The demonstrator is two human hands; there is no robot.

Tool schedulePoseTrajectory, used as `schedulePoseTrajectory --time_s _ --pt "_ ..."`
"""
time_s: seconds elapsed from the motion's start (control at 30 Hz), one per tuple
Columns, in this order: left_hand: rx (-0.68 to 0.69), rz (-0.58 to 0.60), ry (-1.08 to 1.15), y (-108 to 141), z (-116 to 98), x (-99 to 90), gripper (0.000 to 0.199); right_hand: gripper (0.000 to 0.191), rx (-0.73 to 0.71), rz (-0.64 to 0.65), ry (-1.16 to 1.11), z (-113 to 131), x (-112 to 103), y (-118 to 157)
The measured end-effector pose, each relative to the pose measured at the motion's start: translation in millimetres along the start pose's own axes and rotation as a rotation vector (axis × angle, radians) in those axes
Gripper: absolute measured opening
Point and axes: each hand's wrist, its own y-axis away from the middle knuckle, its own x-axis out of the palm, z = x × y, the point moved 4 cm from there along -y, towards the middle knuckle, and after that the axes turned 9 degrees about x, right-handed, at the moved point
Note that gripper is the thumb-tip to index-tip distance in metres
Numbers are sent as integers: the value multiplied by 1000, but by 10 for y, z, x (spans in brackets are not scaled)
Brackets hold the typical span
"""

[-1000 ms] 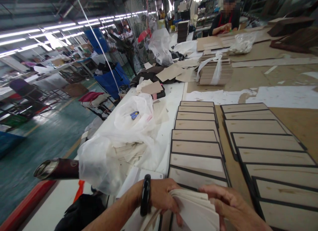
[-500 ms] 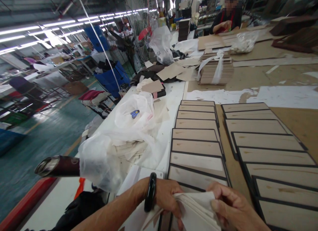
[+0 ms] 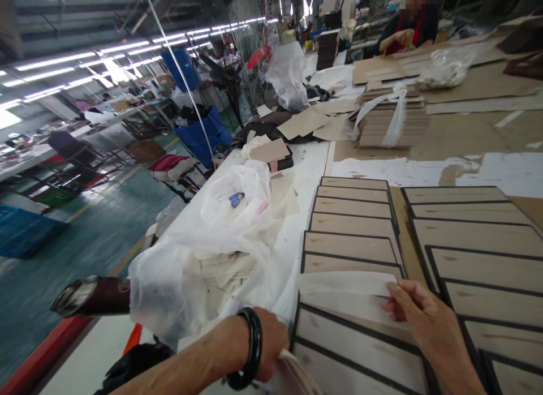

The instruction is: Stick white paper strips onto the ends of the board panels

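White tabletop (image 3: 313, 157), left hand (image 3: 270, 343) with sheets (image 3: 299, 370) partly out of frame

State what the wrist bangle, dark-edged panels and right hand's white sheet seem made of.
Bangle: glossy black, perhaps plastic or stone, from its bright highlights.
Panels: likely matte board, flat and beige.
Sheet: matte, thin, slightly curved; paper or fabric, unclear.

Bright tube lights (image 3: 55, 61) glare at far left beneath a dim roof (image 3: 63, 21), the left edge soft and stretched.
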Motion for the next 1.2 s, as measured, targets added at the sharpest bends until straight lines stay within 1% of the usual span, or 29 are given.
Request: schedulePoseTrajectory --time_s 0.07,0.13,0.2,0.27,0.3,0.33,0.4,0.47,0.53,0.63,0.7,0.77,0.93,1.0,1.07,1.2 --pt "72 -98 19 -103 -104 -114 16 41 46 18 -9 -61 -4 -70" --pt "87 -205 25 -219 -175 -192 24 40 96 18 5 -110 -19 -111" --pt "59 -337 -6 -328 -206 -220 38 39 144 -33 67 -142 -59 -135" --pt "11 -477 -72 -416 -203 -206 51 39 181 -82 136 -165 -104 -152" --pt "-17 -516 -105 -457 -191 -182 56 40 195 -99 161 -176 -125 -160" --pt "-47 -532 -134 -498 -173 -155 60 40 205 -108 178 -186 -141 -169" --pt "-88 -505 -163 -576 -132 -108 67 40 227 -116 198 -211 -162 -186" --pt "-111 -467 -164 -635 -96 -99 72 41 245 -109 180 -228 -166 -196" --pt "-137 -441 -159 -671 -64 -122 73 41 251 -100 164 -221 -158 -196" --pt "-167 -400 -161 -699 -28 -142 74 40 246 -130 210 -162 -151 -183" --pt "-170 -401 -177 -710 -15 -133 73 40 245 -152 228 -122 -150 -177" --pt "-176 -428 -198 -717 -2 -115 71 39 244 -162 231 -106 -151 -182" --pt "-251 -433 -236 -734 62 -74 65 41 245 -158 337 -178 -168 -226" --pt "-253 -432 -238 -738 82 -72 67 43 247 -149 370 -210 -165 -240" --pt "-239 -425 -228 -743 94 -71 73 44 231 -150 391 -214 -154 -246" --pt "-276 -404 -233 -750 123 -79 87 40 108 -180 434 -143 -103 -258"
